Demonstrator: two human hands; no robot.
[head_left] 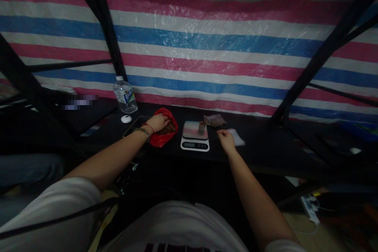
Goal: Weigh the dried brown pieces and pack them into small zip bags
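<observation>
My left hand [159, 122] reaches into a red plastic bag [163, 136] holding small brown pieces; its fingers curl down among them, and what they grip is hidden. A bead bracelet and a red string circle that wrist. My right hand [226, 138] rests on the black table [260, 145] to the right of a small digital scale [195, 137], fingers loosely curled, touching or next to a small clear bag [238, 137]. A small container [202, 126] with brown contents stands on the scale's plate. Behind the scale lies a clear packet [215, 120] of brown pieces.
A water bottle [125, 95] stands at the back left, with a white mouse [126, 119] in front of it and a dark pad [136, 125] beside the red bag. Black frame bars [104, 23] cross before a striped tarp wall. A power strip [310, 204] lies on the floor at right.
</observation>
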